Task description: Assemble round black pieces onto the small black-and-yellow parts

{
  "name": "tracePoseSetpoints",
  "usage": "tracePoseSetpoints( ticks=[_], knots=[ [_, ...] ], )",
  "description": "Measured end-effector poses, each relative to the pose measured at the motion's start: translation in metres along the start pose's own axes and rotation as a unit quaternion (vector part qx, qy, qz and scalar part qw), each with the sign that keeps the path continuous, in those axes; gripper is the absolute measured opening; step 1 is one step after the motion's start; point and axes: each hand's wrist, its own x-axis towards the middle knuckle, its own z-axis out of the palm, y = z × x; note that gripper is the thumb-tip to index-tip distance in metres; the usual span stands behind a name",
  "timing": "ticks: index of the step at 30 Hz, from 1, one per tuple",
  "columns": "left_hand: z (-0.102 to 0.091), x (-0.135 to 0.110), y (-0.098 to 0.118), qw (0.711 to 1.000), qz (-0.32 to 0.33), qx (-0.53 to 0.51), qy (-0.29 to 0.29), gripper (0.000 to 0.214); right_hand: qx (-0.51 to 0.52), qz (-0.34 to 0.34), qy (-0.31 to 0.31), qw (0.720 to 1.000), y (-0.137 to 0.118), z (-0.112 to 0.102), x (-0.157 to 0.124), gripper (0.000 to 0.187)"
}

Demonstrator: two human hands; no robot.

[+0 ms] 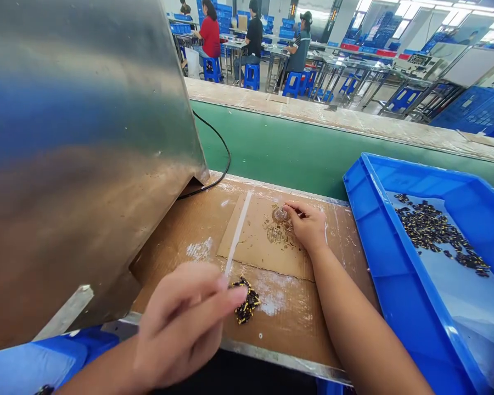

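My left hand (185,323), blurred by motion, hovers at the front edge of the bench. Its fingers are curled, thumb and forefinger close together; anything between them is too small or blurred to make out. Just behind its fingertips lies a small pile of black and yellow parts (247,307). Farther back, my right hand (310,224) rests with thumb and forefinger pinched at the right edge of a small clear round dish (280,214). That dish sits on a stained cardboard sheet (259,249), with dark wet-looking spots around it.
A large metal housing (86,137) slants along the left, with a black cable (227,151) behind it. To the right stands a blue bin (403,274) holding many black and yellow parts (432,225). A green barrier (271,145) runs behind the bench. Several people sit at distant tables.
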Motion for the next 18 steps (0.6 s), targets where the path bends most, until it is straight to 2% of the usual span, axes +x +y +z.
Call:
tracePoseSetpoints(
  ticks=[2,3,6,9,12,15,18],
  knots=[
    [0.019,0.015,-0.008,0.999,0.006,-0.032,0.022,0.059,-0.008,-0.014,0.002,1.000,0.000,-0.002,0.000,0.019],
    [0.030,0.022,-0.013,0.997,-0.021,-0.065,0.036,0.059,-0.012,-0.020,0.001,1.000,0.000,-0.003,0.000,0.018],
    [0.062,0.036,-0.031,0.966,-0.161,-0.188,0.068,0.043,-0.023,-0.034,-0.003,0.999,-0.001,-0.005,0.001,0.016],
    [0.086,0.033,-0.052,0.917,-0.302,-0.252,0.072,0.021,-0.037,-0.050,-0.011,0.998,-0.002,-0.004,0.001,0.016],
    [0.100,0.023,-0.068,0.852,-0.427,-0.298,0.051,0.016,-0.054,-0.062,-0.024,0.996,-0.002,-0.003,0.001,0.018],
    [0.108,0.016,-0.075,0.794,-0.485,-0.363,0.055,0.019,-0.063,-0.059,-0.021,0.996,-0.003,-0.003,0.001,0.019],
    [0.113,0.016,-0.076,0.743,-0.514,-0.423,0.069,0.022,-0.056,-0.054,0.029,0.997,-0.010,-0.005,-0.001,0.019]
  ],
)
